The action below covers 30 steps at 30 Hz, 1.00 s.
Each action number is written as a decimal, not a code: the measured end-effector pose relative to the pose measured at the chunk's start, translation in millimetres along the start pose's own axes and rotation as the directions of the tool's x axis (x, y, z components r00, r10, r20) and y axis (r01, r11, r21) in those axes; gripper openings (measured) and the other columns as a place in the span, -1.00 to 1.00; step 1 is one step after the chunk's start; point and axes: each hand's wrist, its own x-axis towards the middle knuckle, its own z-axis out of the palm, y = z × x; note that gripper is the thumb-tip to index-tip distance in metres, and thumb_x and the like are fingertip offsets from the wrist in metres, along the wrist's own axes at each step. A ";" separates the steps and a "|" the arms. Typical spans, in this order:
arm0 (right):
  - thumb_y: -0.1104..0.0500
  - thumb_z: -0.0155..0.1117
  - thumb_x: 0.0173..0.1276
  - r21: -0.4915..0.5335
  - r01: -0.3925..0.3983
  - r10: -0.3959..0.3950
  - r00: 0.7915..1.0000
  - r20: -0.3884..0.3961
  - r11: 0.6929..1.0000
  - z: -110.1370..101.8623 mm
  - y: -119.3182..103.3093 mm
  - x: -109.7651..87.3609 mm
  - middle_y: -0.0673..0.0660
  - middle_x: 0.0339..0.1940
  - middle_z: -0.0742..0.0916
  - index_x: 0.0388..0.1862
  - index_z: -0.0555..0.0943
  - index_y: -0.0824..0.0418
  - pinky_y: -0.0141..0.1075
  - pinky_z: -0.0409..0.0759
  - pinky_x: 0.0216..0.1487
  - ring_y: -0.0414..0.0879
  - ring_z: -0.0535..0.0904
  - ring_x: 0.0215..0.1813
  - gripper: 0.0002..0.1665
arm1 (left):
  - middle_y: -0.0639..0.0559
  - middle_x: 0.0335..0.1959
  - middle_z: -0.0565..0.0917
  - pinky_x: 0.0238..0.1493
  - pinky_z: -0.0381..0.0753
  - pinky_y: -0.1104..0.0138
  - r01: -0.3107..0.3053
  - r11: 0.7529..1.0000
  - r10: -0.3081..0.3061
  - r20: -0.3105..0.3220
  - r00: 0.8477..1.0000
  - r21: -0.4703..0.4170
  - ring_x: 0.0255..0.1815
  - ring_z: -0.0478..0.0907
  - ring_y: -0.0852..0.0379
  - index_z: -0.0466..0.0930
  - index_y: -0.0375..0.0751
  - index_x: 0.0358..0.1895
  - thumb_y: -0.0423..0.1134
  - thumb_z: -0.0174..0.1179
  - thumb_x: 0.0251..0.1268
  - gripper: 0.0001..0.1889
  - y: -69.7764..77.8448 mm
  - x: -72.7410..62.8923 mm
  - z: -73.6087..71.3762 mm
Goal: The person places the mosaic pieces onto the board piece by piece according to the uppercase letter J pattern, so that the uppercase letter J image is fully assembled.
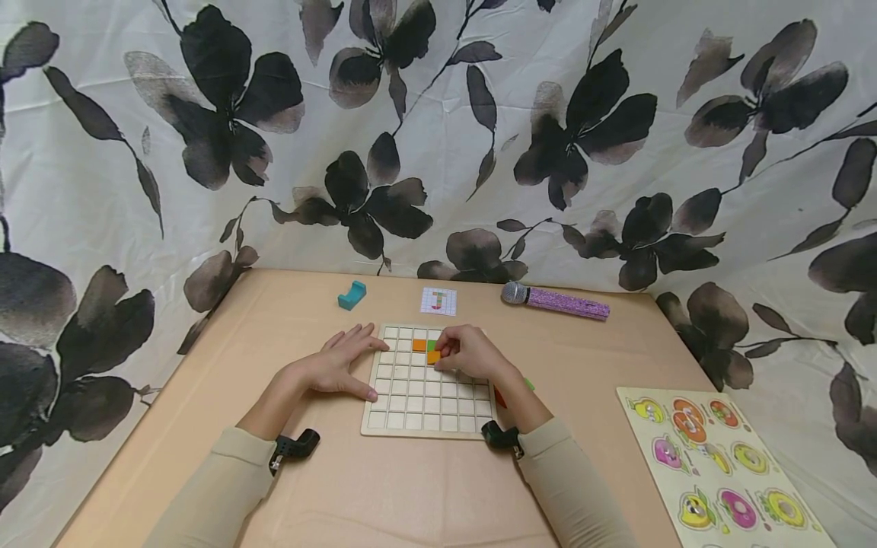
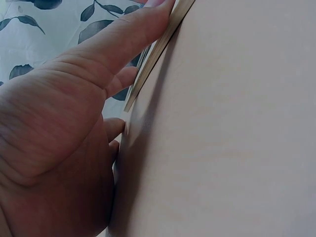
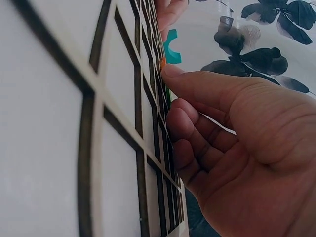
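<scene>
A wooden grid board with white squares lies flat on the table. Two orange tiles, one further left and another orange tile by the fingertips, sit in its upper part beside a green tile. My right hand is over the board's upper right, thumb and curled fingers pinching at the nearer orange tile; the right wrist view shows the thumb tip at its orange edge. At the board's left side rests my left hand, fingers spread, with the thumb against the board's edge.
Behind the board lie a teal curved block, a pattern card and a purple glittery microphone. Red and green pieces peek out by my right forearm. A fruit-picture board lies at right; a floral cloth hangs behind.
</scene>
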 end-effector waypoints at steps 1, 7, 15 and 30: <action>0.27 0.64 0.17 -0.002 0.001 -0.001 1.000 0.003 1.000 -0.1 -0.3 0.0 0.03 -0.37 0.71 -0.19 0.72 0.23 -0.40 0.56 -0.27 -0.14 0.56 -0.34 -0.73 | -0.31 0.72 -0.08 0.64 -0.35 -0.29 0.000 1.000 0.000 -0.001 1.000 0.000 0.74 -0.29 -0.35 0.39 0.07 0.44 0.27 0.56 -0.01 -0.08 -0.1 0.0 0.0; 0.26 0.64 0.17 -0.006 0.015 -0.015 1.000 0.021 1.000 -0.1 0.3 0.4 0.02 -0.37 0.70 -0.20 0.71 0.23 -0.39 0.56 -0.26 -0.15 0.56 -0.35 -0.73 | -0.31 0.72 -0.08 0.64 -0.35 -0.30 0.004 1.000 -0.004 0.003 1.000 0.002 0.74 -0.29 -0.35 0.39 0.08 0.44 0.27 0.56 -0.02 -0.08 -0.3 -0.4 0.0; 0.26 0.64 0.17 -0.008 0.006 -0.006 1.000 0.028 1.000 0.3 0.8 1.6 0.00 -0.37 0.70 -0.19 0.71 0.22 -0.38 0.56 -0.24 -0.16 0.56 -0.33 -0.73 | -0.27 0.73 -0.09 0.65 -0.36 -0.26 0.014 1.000 -0.014 0.008 1.000 -0.008 0.75 -0.30 -0.31 0.39 0.10 0.44 0.28 0.56 -0.03 -0.07 0.8 -0.5 -1.2; 0.20 0.65 0.18 -0.036 -0.026 0.027 0.999 0.032 0.999 -1.7 -1.7 -0.5 0.00 -0.38 0.69 -0.17 0.73 0.20 -0.37 0.54 -0.24 -0.13 0.55 -0.33 -0.71 | -0.29 0.73 -0.11 0.65 -0.36 -0.28 0.011 1.000 -0.011 0.009 1.000 0.002 0.74 -0.30 -0.33 0.39 0.08 0.46 0.28 0.55 -0.01 -0.06 -0.5 -0.8 0.4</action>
